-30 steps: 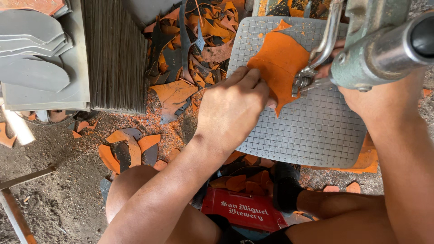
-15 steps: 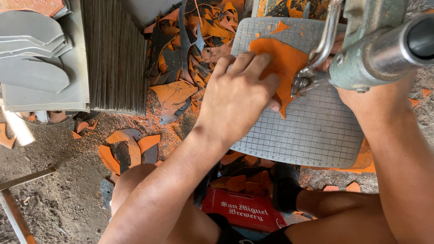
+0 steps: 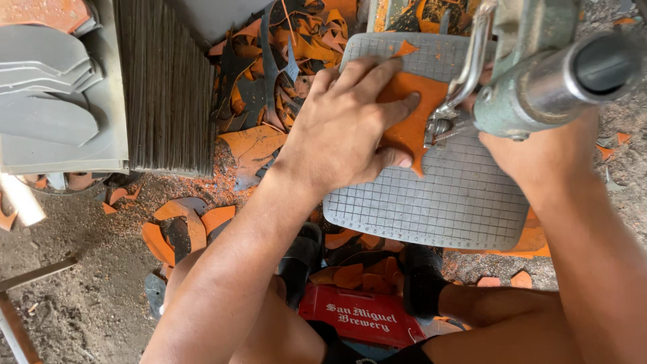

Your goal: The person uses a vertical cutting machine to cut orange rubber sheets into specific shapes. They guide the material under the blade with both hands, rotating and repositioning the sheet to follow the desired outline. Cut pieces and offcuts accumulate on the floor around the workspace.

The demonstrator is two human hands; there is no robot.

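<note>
Clearly cutting step: left hand [image 3: 350, 131] spread flat, fingers wide, pressing orange rubber sheet piece [image 3: 408, 114] onto grey gridded cutting plate [image 3: 438, 202]. Right hand [image 3: 539, 152] behind green metal machine arm [image 3: 539, 87], grip can't tell. Best keep fingertips clear of blade, feed slowly.

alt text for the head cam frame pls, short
Seen from above, the left hand presses an orange sheet flat on a grey gridded mat, feeding it to a green metal cutting machine, with the right hand mostly hidden beneath that machine. Orange and grey offcuts litter the ground beyond, beside stacked grey sheets.
</note>
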